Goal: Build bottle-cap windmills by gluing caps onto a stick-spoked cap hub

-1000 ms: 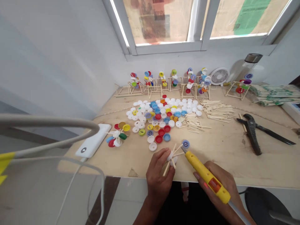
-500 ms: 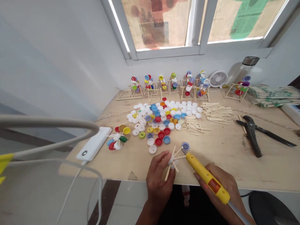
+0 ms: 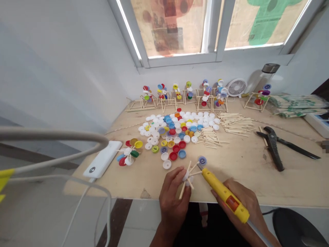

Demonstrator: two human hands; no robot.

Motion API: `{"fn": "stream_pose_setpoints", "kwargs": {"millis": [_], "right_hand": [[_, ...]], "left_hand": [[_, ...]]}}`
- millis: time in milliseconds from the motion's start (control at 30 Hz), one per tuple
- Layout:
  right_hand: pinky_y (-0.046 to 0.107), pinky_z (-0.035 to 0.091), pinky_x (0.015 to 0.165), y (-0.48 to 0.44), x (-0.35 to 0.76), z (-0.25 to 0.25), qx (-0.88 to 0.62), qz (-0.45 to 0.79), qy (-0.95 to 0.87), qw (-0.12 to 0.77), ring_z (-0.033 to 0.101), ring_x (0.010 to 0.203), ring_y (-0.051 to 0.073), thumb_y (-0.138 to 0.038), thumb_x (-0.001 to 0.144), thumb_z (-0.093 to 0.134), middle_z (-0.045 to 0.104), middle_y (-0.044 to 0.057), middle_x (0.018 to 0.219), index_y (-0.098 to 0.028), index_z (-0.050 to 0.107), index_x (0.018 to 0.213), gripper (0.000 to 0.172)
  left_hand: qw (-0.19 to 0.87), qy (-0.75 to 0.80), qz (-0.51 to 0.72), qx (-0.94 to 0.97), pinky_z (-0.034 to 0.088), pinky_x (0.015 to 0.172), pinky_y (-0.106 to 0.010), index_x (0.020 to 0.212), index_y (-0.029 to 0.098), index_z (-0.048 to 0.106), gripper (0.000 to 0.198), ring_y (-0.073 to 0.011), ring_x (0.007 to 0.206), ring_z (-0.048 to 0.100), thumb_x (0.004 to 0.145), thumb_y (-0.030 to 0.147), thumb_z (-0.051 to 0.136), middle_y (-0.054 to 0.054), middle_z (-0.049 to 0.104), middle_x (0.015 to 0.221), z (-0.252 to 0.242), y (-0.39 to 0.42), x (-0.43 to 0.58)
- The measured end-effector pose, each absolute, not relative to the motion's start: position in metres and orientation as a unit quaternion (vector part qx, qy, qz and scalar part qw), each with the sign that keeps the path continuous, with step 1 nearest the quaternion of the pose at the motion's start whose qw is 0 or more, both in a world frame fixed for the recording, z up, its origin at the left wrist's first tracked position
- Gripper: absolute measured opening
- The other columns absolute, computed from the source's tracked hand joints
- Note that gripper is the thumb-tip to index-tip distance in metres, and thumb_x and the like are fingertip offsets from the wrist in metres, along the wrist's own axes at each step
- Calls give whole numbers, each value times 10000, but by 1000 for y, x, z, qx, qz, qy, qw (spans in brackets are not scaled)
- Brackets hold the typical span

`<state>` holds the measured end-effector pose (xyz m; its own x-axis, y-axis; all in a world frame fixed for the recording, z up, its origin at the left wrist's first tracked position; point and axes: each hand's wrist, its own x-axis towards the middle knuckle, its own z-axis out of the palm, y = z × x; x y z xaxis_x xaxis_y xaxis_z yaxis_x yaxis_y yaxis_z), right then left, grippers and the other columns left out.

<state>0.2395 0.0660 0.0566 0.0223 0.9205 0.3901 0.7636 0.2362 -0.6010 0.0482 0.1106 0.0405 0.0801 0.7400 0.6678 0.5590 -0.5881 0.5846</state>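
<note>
Near the table's front edge my left hand (image 3: pixel 173 195) is closed on a small wheel of wooden sticks (image 3: pixel 189 179) with a white bottle cap hub and several sticks spreading outward. My right hand (image 3: pixel 240 199) grips a yellow hot glue gun (image 3: pixel 223 192), its nozzle pointing up and left. The nozzle tip is at one of the sticks, beside a purple-blue bottle cap (image 3: pixel 202 160) at that stick's end. Whether tip and cap touch I cannot tell. A wheel with coloured caps (image 3: pixel 128 152) lies to the left on the table.
Loose bottle caps (image 3: pixel 173 156) and cut sticks (image 3: pixel 236 122) cover the table's middle. Black cutters (image 3: pixel 275 147) lie right, a white power bank (image 3: pixel 102 159) left. Stick frames with cap wheels (image 3: pixel 205 96), a small fan (image 3: pixel 236 87) and a bottle (image 3: pixel 268 75) stand along the back.
The view has shifted slightly. Both hands keep nearly the same pose, with the glue gun's nozzle still by the stick and the purple-blue cap.
</note>
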Motion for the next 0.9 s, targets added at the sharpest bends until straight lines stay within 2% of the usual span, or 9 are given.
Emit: {"fn": "stream_pose_setpoints", "kwargs": {"millis": [267, 433, 600, 733, 800, 900], "right_hand": [[226, 342, 446, 68, 250, 63, -648, 82, -668, 356, 453, 433, 95, -480, 884, 470, 468, -38, 519, -209, 488, 632, 370], [219, 355, 434, 66, 284, 69, -666, 46, -655, 354, 451, 428, 96, -493, 858, 520, 471, -40, 528, -219, 489, 653, 344], [233, 356, 447, 59, 328, 74, -684, -45, -651, 326, 451, 435, 103, -480, 844, 551, 472, -33, 539, -231, 495, 687, 300], [255, 383, 504, 64, 383, 71, -714, -141, -622, 290, 529, 532, 133, -497, 841, 554, 560, 18, 644, -229, 542, 775, 277], [279, 400, 559, 71, 418, 67, -725, -176, -620, 244, 578, 652, 171, -516, 858, 506, 602, 67, 745, -215, 558, 826, 308], [330, 415, 674, 86, 466, 58, -706, -179, -652, 210, 592, 779, 223, -490, 870, 493, 631, 124, 850, -168, 598, 882, 339]], "left_hand": [[125, 466, 517, 707, 513, 897, -324, 1161, 201, 580, 389, -192, 1022, 609, 785, 104, 600, -87, 635, 1088, 37, 108, 44], [240, 512, 521, 640, 497, 909, -322, 1107, 207, 624, 312, -207, 1049, 603, 796, 225, 626, -79, 651, 1094, 33, 105, 43], [360, 548, 535, 533, 465, 934, -295, 1057, 209, 663, 334, -211, 1053, 599, 749, 336, 682, -59, 664, 1090, 37, 103, 48], [405, 554, 543, 483, 468, 934, -318, 1053, 203, 671, 423, -228, 1015, 623, 683, 400, 730, -57, 687, 1047, 40, 102, 50], [422, 562, 538, 466, 471, 932, -325, 1059, 197, 670, 459, -230, 994, 634, 663, 418, 742, -58, 693, 1045, 40, 102, 49], [461, 570, 527, 430, 493, 882, -294, 1057, 194, 668, 478, -214, 941, 654, 646, 424, 753, -51, 707, 1010, 40, 103, 48]]}}
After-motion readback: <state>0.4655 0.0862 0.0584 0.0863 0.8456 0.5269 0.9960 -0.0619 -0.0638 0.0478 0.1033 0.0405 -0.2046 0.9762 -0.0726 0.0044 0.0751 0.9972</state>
